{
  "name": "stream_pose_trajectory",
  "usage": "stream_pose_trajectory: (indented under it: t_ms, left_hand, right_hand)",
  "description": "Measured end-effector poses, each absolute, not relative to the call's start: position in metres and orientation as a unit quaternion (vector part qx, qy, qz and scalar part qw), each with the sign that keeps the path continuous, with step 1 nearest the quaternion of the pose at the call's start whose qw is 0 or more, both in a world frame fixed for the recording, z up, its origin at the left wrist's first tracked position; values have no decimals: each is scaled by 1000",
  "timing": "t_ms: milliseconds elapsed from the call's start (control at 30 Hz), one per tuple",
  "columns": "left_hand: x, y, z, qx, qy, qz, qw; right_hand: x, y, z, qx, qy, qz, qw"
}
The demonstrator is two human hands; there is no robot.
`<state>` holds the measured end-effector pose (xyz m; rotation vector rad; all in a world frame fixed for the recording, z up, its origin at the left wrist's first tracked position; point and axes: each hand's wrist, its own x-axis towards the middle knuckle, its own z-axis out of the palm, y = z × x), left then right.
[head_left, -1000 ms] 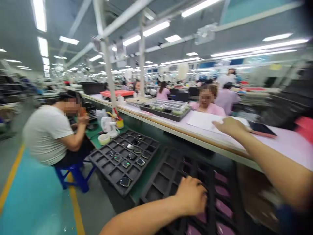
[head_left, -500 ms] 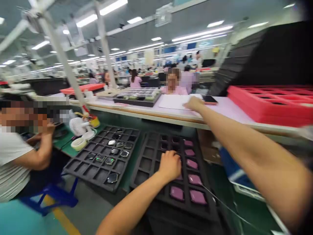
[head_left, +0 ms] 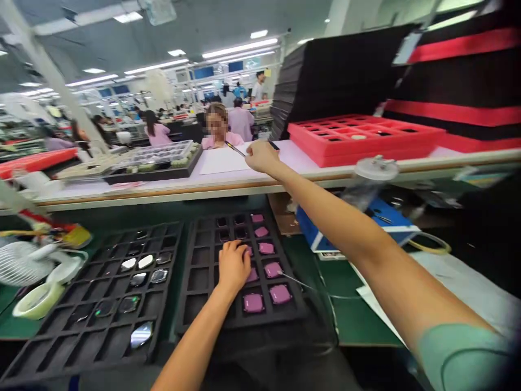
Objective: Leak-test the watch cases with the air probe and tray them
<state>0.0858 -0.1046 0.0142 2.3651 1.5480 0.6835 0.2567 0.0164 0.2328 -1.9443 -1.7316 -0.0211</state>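
My right hand (head_left: 262, 156) reaches over the raised shelf, its fingers closed around a slim dark pen (head_left: 236, 149). The pen slants up to the left above a white sheet of paper (head_left: 220, 162). Lower down, my left hand (head_left: 234, 267) rests over a black foam tray (head_left: 198, 279) with its fingers bent into the compartments; the fingertips and anything in them are hidden. Mauve square watch-like pieces (head_left: 280, 294) fill compartments on the tray's right side, and dark square pieces (head_left: 240, 219) lie near its far edge. A thin wire runs across one mauve piece.
Another black tray (head_left: 112, 343) holding several glossy watch-like pieces lies left. A small white fan (head_left: 24, 263) and tape roll (head_left: 38, 300) are beyond it. Red foam trays (head_left: 325, 146) and a black stack (head_left: 329, 81) stand on the shelf. A person (head_left: 222, 133) sits opposite.
The view has swung to the right, so everything appears further left. The pen now shows in my right hand, which stays over the paper. My left hand remains over the same tray.
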Motion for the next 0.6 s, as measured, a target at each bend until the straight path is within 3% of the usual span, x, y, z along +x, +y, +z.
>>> stream_pose_trajectory:
  t_ms: [33,133,233,267,400,600]
  left_hand:
    - [87,-103,15,814,520,231,114]
    - [90,-96,17,833,490,232,110]
    - [93,-90,13,859,458,219,60]
    - [94,-88,11,869,449,206,28]
    - [99,-85,20,884,444,134,-49]
    - [110,-51,67,866,499,25,10]
  right_hand:
    - [277,-15,227,-711,-640,-19,291]
    - [349,-145,185,-615,-612,-74,492]
    - [423,-272,118,-687,-399,-131,593]
    - [445,-302,96,-726,-320,-151,589]
    - [515,-340,33,-896,-179,-82,398]
    - [548,-301,13,-941,-162,-26,297]
